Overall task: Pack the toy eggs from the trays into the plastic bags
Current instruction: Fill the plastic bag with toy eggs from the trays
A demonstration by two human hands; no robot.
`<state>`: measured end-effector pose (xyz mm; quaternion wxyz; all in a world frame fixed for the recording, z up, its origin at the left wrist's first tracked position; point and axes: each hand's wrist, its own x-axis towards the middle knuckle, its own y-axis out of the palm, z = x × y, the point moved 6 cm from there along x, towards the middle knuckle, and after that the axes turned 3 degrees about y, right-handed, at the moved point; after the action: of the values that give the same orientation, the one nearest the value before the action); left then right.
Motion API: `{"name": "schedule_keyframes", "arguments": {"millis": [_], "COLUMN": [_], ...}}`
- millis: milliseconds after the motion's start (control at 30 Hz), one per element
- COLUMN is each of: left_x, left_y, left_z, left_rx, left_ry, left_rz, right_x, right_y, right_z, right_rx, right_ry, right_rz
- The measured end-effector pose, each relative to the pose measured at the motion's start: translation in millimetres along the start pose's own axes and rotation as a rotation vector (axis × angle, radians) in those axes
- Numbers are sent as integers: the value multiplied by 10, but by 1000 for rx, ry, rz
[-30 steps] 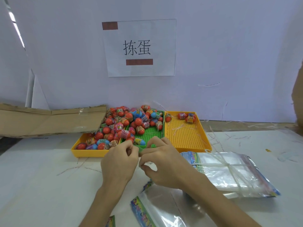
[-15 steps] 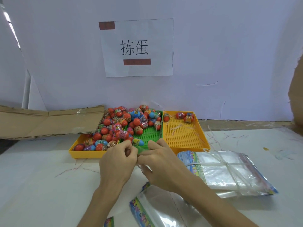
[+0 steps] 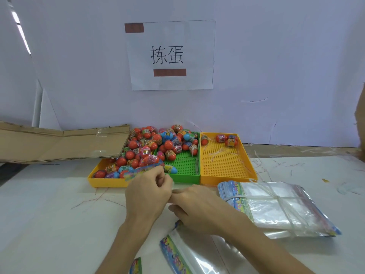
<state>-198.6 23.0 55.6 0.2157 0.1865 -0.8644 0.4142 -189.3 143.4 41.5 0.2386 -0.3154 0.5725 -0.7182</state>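
A white paper sign [image 3: 170, 54] stuck on the wall [image 3: 276, 56] reads "拣蛋" in black characters, while the print on the toy eggs [image 3: 156, 143] and the plastic bags [image 3: 276, 206] is too small to read.

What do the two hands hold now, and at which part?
Both the left hand and the right hand pinch one plastic bag at its printed top edge.

On my feed, person's body: two parts in view. Item one, left hand [image 3: 147, 194], bare, no ring, glove or watch, with a bare forearm running to the bottom edge. Item two, right hand [image 3: 199, 210], likewise bare, its forearm unsleeved to the frame edge. I see no sleeve, strap or marking on either arm.
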Motion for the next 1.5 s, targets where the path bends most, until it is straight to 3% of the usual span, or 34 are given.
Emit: {"name": "schedule_keyframes", "arguments": {"millis": [133, 333, 833, 1267, 1500], "left_x": [-1, 28, -25, -56, -43], "left_y": [-21, -49, -22, -20, -19], "left_z": [-49, -37, -268, -319, -281], "left_rx": [-6, -7, -16, 39, 40], "left_ry": [61, 97, 366, 390, 343], "left_rz": [-26, -50, -28, -37, -54], "right_x": [4, 24, -4, 6, 1], "right_y": [145, 166, 73, 80, 80], "right_z": [-84, -57, -183, -203, -111], "right_rx": [-62, -34, -35, -120, -97], "right_ry": [46, 14, 145, 193, 108], "right_rz": [50, 25, -82, -67, -47]}}
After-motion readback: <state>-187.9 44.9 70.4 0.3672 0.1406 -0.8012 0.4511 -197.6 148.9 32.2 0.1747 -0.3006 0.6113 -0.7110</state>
